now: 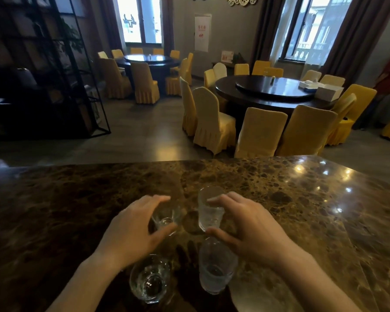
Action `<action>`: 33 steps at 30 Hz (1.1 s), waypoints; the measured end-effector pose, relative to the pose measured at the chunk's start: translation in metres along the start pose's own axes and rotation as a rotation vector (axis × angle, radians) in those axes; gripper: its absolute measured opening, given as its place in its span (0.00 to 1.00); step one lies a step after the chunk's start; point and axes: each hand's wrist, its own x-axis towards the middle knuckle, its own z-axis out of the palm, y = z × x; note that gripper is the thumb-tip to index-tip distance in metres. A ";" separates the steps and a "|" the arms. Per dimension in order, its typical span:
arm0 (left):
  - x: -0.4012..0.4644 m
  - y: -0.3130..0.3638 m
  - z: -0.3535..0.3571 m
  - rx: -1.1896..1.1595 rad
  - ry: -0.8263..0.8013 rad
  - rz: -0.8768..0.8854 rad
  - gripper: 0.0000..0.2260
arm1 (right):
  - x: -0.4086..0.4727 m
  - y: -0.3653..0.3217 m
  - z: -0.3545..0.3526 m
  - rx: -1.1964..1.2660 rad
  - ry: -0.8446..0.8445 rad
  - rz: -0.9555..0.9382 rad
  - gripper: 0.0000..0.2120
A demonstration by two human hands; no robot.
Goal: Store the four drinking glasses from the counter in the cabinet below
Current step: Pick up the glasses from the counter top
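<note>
Two bare forearms enter from the lower edge, with no sleeve, cuff, watch or bracelet anywhere behind the fingers as far back as the frame shows. The bare left hand and the bare right hand carry no rings or gloves. Fingernails at the fingertips look short and unpainted, though motion blur softens them.

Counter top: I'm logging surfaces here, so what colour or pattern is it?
Dark brown marble with golden mottled veining, glossy; the head view shows the counter top best.
</note>
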 end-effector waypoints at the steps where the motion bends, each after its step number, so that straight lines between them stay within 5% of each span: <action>1: -0.016 -0.006 -0.006 -0.015 -0.002 -0.033 0.32 | 0.013 -0.003 0.001 -0.016 -0.010 -0.010 0.28; 13: -0.080 -0.008 0.030 -0.040 -0.150 -0.212 0.56 | 0.133 -0.050 0.092 -0.318 -0.322 -0.186 0.45; 20: -0.077 -0.018 0.037 -0.047 -0.228 -0.180 0.56 | 0.143 -0.049 0.104 -0.337 -0.476 -0.126 0.47; 33: -0.079 -0.031 0.053 -0.108 -0.204 -0.104 0.45 | 0.143 -0.044 0.115 -0.302 -0.356 -0.124 0.38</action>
